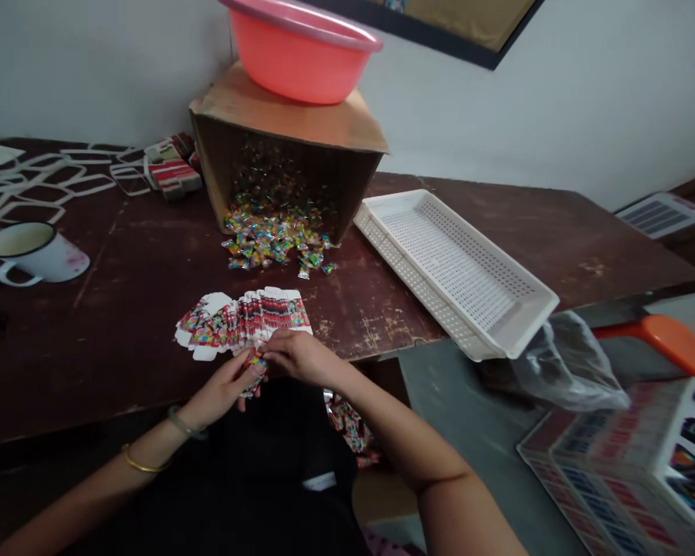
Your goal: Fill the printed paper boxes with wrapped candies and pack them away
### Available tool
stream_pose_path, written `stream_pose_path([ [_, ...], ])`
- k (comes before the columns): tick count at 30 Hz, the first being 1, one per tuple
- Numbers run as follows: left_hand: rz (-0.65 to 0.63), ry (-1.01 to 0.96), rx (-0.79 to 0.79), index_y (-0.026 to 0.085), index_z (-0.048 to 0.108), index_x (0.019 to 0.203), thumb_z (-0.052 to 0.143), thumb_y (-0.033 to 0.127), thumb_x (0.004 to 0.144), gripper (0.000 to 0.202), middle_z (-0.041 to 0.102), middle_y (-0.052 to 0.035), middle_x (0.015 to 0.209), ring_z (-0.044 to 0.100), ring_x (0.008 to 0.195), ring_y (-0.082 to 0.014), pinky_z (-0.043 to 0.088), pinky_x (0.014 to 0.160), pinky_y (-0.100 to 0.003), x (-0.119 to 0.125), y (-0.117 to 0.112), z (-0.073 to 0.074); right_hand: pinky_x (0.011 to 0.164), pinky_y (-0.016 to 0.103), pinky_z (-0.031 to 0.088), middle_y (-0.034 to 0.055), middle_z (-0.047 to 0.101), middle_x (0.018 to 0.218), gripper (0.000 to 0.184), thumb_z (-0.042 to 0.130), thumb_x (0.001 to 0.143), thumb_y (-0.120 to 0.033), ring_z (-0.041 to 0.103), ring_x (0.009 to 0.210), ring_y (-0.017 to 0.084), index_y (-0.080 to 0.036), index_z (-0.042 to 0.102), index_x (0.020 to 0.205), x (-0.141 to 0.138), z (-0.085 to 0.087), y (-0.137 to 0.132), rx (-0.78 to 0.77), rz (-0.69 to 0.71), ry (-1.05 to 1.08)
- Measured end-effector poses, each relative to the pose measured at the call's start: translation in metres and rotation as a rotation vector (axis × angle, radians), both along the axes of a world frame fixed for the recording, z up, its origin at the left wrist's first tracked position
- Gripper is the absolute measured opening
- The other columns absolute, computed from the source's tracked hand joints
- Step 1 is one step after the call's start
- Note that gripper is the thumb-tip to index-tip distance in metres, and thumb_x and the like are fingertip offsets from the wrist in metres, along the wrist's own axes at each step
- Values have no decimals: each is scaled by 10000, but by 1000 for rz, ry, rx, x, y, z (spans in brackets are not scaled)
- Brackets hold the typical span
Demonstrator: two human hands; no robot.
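While just beside both hands, cartons between them and wrapped sweets.

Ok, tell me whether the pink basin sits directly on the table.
No, the pink basin sits on top of the cardboard box, which rests on the table.

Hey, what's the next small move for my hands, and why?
Probably use the right hand to ease open the upper end of the small printed carton. That hand's fingers are at that end, while the left hand holds the carton. The fingers hide whether it's open, so checking before reaching for the wrapped candies seems sensible.
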State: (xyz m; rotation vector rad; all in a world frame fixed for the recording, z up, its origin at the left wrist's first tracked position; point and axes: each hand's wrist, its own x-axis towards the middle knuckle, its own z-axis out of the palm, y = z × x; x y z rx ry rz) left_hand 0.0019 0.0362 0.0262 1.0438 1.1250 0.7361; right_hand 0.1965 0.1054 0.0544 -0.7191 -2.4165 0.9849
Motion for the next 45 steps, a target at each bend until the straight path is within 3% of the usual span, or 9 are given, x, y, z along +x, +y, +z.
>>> stream_pose_path([
  [6, 199, -88, -180, 110, 659, 987, 414, 680, 857, 633, 674, -74, 684, 626, 613, -199, 466, 395, -229, -5, -5, -7, 899, 328, 475, 91, 578, 1126, 196, 562, 909, -258, 564, 1017, 189, -228, 708, 1035, -17, -28, -44, -18, -395, 242],
  [10, 190, -149, -280, 116, 669, 1015, 489, 614, 850, 554, 708, -87, 757, 636, 621, -193, 473, 416, -232, -5, -4, -14, 620, 250, 502, 41, 571, 1000, 228, 613, 851, -301, 549, 678, 102, -234, 672, 1061, -21, -44, -50, -585, -543, 533],
  [12, 135, -155, -294, 115, 679, 1004, 544, 561, 825, 499, 716, -92, 772, 647, 653, -203, 487, 445, -241, -4, -3, -14, 482, 204, 432, 5, 583, 879, 297, 672, 781, -317, 454, 519, 57, -217, 655, 1060, -24, -51, -46, -933, -471, 592],
  [14, 90, -126, -258, 126, 691, 996, 612, 487, 783, 427, 724, -85, 800, 652, 702, -209, 497, 478, -242, -4, -2, -14, 462, 192, 408, -7, 598, 823, 304, 698, 739, -310, 453, 498, 51, -196, 674, 1020, -25, -53, -42, -1090, -352, 538],
  [21, 114, -145, -249, 159, 703, 953, 597, 394, 780, 310, 718, -61, 774, 644, 782, -231, 511, 540, -268, -8, 4, -9, 853, 292, 487, 55, 653, 1032, 240, 579, 895, -319, 609, 948, 161, -225, 734, 1051, -22, -26, -41, -426, -237, 371],
  [26, -8, -253, -196, 168, 658, 1044, 618, 387, 810, 322, 694, -82, 936, 641, 837, -241, 537, 599, -303, -5, 2, -2, 753, 271, 509, 62, 694, 918, 246, 616, 880, -373, 643, 815, 155, -180, 760, 935, -16, -27, -32, -437, -369, 385],
  [32, -137, -50, -146, 168, 619, 1128, 645, 454, 811, 429, 644, -35, 773, 581, 670, -183, 492, 496, -255, 1, -4, -3, 758, 268, 498, 60, 694, 858, 232, 609, 890, -358, 636, 791, 152, -183, 759, 917, -15, -51, -45, -313, -500, 367],
  [37, -211, -76, -149, 193, 607, 1190, 650, 440, 818, 449, 628, -40, 814, 590, 724, -198, 490, 501, -244, 2, 2, -6, 739, 269, 505, 59, 699, 827, 201, 628, 876, -335, 634, 775, 161, -186, 762, 870, -13, -64, -54, -407, -665, 465],
  [45, -183, -121, -209, 199, 581, 1232, 635, 425, 845, 452, 622, -38, 814, 595, 754, -207, 492, 514, -248, 10, 5, -7, 903, 332, 477, 76, 689, 1062, 267, 613, 894, -321, 602, 983, 180, -224, 706, 1125, -4, -55, -66, -123, -549, 369],
])
